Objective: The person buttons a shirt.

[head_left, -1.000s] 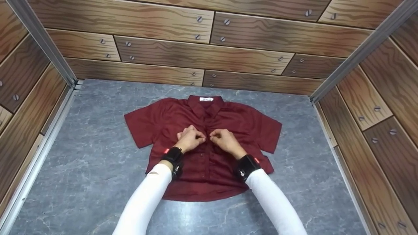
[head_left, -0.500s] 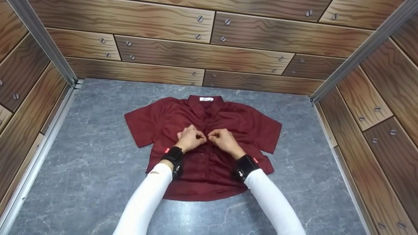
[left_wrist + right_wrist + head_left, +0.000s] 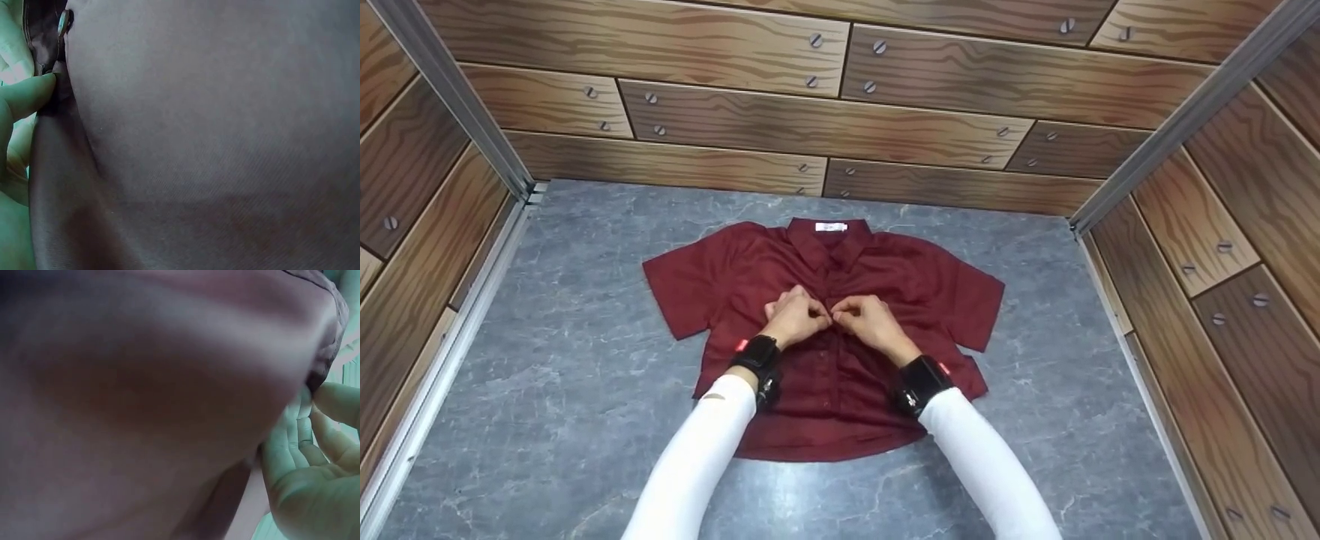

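A dark red short-sleeved shirt (image 3: 802,427) lies spread front up, collar at the far side, with a white label (image 3: 830,226) inside the neck. At the middle of its front placket, my left hand (image 3: 796,319) pinches the cloth between thumb and fingers. Close beside it, my right hand (image 3: 874,324) pinches the placket edge from the other side, fingertips almost meeting. A button (image 3: 63,22) shows just above the thumb (image 3: 34,94) in the left wrist view. In the right wrist view, lifted cloth hides part of the fingers (image 3: 281,444).
The shirt lies on a grey marbled surface (image 3: 547,390). Wood-patterned panels (image 3: 735,120) stand at the back and both sides, with metal rails (image 3: 457,97) along the corners. Black bands (image 3: 924,381) with cameras sit on both wrists, over white sleeves.
My right hand has come slightly left, so its fingertips are nearer the left hand's. The left hand keeps its pinch in nearly the same place. The shirt lies almost unchanged.
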`<state>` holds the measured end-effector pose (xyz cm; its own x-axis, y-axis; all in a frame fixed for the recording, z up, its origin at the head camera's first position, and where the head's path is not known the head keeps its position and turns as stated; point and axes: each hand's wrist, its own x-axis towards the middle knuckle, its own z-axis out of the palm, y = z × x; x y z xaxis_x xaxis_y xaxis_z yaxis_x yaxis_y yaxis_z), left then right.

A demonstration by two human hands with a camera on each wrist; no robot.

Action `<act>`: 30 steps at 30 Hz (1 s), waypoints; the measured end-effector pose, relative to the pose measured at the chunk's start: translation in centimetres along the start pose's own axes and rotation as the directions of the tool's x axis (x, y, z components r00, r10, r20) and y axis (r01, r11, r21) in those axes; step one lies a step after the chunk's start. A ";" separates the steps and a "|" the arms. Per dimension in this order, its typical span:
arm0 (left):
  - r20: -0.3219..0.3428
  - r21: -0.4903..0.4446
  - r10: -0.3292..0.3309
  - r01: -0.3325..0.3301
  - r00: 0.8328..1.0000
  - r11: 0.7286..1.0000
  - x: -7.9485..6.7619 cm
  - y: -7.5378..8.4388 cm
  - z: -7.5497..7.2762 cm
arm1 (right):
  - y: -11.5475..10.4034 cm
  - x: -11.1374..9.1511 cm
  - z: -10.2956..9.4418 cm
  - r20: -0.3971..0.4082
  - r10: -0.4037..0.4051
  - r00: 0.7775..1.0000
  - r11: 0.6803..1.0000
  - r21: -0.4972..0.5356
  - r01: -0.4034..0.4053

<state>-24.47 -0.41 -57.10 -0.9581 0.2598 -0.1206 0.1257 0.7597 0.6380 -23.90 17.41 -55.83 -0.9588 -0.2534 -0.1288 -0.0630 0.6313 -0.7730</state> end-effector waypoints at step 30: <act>-0.031 -0.261 0.070 -0.075 0.997 0.962 0.5 0.7 -1.6 | -0.6 0.0 -1.2 -0.132 -0.100 0.986 0.995 -0.010 0.100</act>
<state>-25.25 -0.74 -55.52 -0.9544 0.2937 -0.0525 0.1259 0.5559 0.8216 -24.19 17.93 -54.63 -0.9758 -0.2161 0.0328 -0.1612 0.6100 -0.7758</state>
